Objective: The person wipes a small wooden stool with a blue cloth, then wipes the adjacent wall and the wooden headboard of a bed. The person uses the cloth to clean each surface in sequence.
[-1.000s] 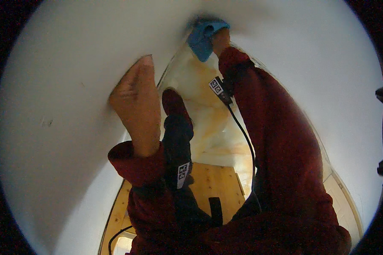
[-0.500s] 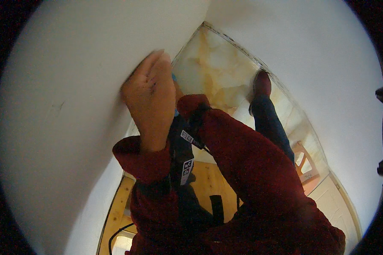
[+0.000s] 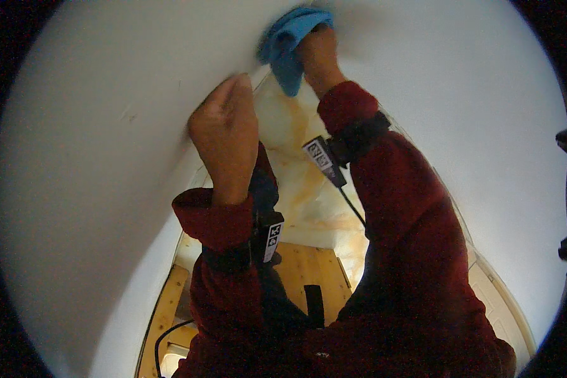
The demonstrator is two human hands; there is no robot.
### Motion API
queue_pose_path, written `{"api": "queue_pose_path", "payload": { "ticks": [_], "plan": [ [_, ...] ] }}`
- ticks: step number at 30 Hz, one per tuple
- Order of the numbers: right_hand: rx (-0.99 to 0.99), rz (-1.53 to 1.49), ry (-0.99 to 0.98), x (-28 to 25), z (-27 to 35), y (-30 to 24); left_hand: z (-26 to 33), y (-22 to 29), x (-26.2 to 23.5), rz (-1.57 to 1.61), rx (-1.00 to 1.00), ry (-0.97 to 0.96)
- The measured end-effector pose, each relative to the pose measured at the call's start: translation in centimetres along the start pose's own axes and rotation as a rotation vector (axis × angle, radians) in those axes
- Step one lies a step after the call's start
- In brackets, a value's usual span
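A bunched blue cloth (image 3: 288, 43) is gripped in my right hand (image 3: 321, 60), high in the picture where the two white walls meet. The cloth seems to touch the left wall, and one corner of it hangs down below the hand. My fingers are partly hidden behind its folds. My left hand (image 3: 225, 138) rests against the left wall (image 3: 94, 176), lower and nearer to me. Its fingers look stretched along the surface, somewhat blurred, and hold nothing that I can see. Both forearms wear dark red sleeves with black straps and small black devices.
Below my arms lies a marbled, yellow-stained floor (image 3: 290, 183) that narrows into the corner. A wooden board or stool top (image 3: 312, 264) is nearer to me. The right wall (image 3: 479, 126) closes in that side. A cable (image 3: 353, 205) hangs from the right wrist device.
My right hand has risen from low behind my left hand up to the corner, bringing the blue cloth into full view. My left hand has stayed almost in place on the wall.
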State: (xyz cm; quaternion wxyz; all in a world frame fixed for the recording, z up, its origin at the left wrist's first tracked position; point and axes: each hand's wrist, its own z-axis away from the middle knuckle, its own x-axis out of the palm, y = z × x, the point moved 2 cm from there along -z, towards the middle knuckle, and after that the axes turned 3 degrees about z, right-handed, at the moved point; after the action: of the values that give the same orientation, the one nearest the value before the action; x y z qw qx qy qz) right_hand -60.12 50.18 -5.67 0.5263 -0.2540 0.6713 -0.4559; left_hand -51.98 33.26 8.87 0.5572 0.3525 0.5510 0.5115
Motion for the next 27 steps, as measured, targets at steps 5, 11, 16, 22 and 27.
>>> {"api": "queue_pose_path", "payload": {
  "ticks": [5,11,16,22,27],
  "plan": [
    [-0.115,0.041,-0.206,4.9,7.2,-0.6,-0.1,-0.6,-0.1,0.014,0.068,0.015],
    [0.061,0.015,-0.177,6.2,6.9,1.1,0.0,-0.6,0.2,-0.053,0.077,-0.004],
    [0.164,-0.592,0.053,-0.7,1.1,-0.4,0.4,-1.0,0.8,-0.093,0.112,-0.006],
    [0.042,-0.301,0.105,1.1,3.6,-8.9,-4.0,-4.2,-1.2,-0.221,-0.010,-0.100],
    [0.046,-0.246,-0.105,1.0,3.4,-14.9,-6.8,-4.0,-2.0,0.029,-0.132,-0.160]
  ]
}}
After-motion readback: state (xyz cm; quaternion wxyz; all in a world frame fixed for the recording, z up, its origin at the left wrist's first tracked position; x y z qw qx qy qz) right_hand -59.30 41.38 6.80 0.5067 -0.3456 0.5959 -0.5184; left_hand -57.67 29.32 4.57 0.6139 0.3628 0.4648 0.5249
